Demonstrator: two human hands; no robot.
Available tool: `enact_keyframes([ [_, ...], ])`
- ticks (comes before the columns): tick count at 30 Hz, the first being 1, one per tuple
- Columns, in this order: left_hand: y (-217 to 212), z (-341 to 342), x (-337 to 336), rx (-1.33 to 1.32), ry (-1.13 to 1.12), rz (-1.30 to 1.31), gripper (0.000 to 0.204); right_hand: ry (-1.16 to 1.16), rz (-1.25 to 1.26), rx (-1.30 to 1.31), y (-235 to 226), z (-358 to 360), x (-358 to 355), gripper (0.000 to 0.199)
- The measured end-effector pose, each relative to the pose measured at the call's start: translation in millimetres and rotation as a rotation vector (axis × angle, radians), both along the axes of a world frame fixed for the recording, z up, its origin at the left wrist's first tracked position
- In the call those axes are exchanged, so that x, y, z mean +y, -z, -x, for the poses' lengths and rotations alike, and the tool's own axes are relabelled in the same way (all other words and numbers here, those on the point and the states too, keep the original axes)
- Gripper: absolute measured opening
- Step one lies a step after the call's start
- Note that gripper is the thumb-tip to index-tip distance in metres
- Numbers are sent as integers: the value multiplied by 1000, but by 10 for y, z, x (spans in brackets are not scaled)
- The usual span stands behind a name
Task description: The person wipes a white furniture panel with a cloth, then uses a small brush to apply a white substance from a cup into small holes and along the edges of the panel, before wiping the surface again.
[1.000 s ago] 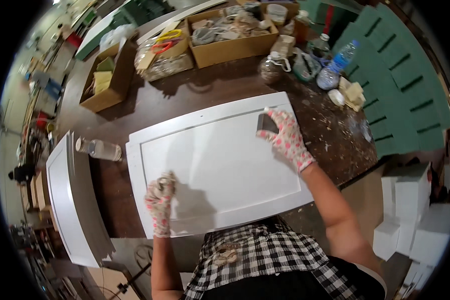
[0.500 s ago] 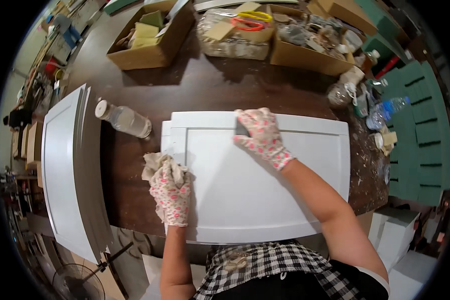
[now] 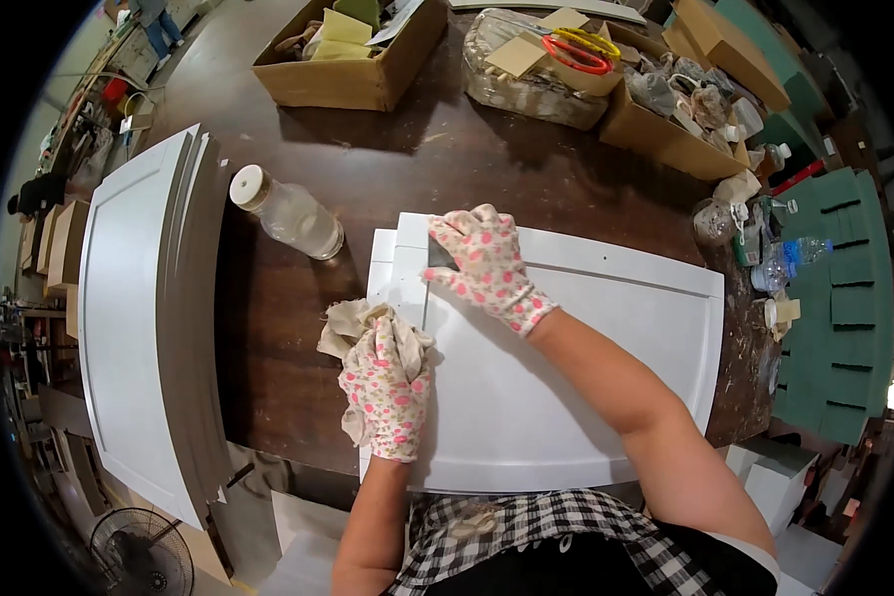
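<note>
A white framed cabinet door panel (image 3: 556, 397) lies flat on the brown table, on top of another panel whose edge shows at the left. My right hand (image 3: 485, 260), in a floral glove, grips a dark grey sanding block (image 3: 441, 255) on the panel's far rim, close to the far left corner. Only a small part of the block shows past the fingers. At the panel's left edge, my left hand (image 3: 387, 392), gloved alike, is closed on a crumpled beige rag (image 3: 344, 326) and rests on the frame.
A capped clear bottle (image 3: 293, 217) lies on the table beyond the rag. More white panels (image 3: 134, 308) stand stacked at the left. Along the far side are a cardboard box (image 3: 343, 84), a wrapped bundle with scissors (image 3: 526, 89) and a box of plastic bags (image 3: 666, 129).
My right hand has slid the sanding block leftward along the panel's far rim toward the corner. The left hand stays on the rag at the left edge. The whole view has shifted.
</note>
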State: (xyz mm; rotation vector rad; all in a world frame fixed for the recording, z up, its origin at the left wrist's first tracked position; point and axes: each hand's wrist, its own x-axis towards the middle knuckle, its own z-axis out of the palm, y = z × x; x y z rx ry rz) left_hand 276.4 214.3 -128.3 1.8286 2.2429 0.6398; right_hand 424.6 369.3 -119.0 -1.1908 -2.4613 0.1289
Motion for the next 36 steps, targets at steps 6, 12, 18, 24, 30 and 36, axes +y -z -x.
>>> enact_keyframes([
  [6,50,7,-19,153,-43,-2,66,84,84,-24,-1,-956,-160,61],
  [12,52,-54,2,200,-23,-65,54,339,44,-234,-147,-2950,-587,58],
  [18,24,-68,38,218,24,-115,47,487,221,-453,-517,-3700,-780,54],
  [24,150,-101,39,329,-105,66,48,383,153,-341,-436,-3877,-1142,51],
  [30,32,-127,-6,320,-30,-24,44,164,419,-299,-455,-3795,-2423,57],
  [36,148,-21,31,447,128,-142,46,314,296,-364,-451,-3967,-1079,59],
])
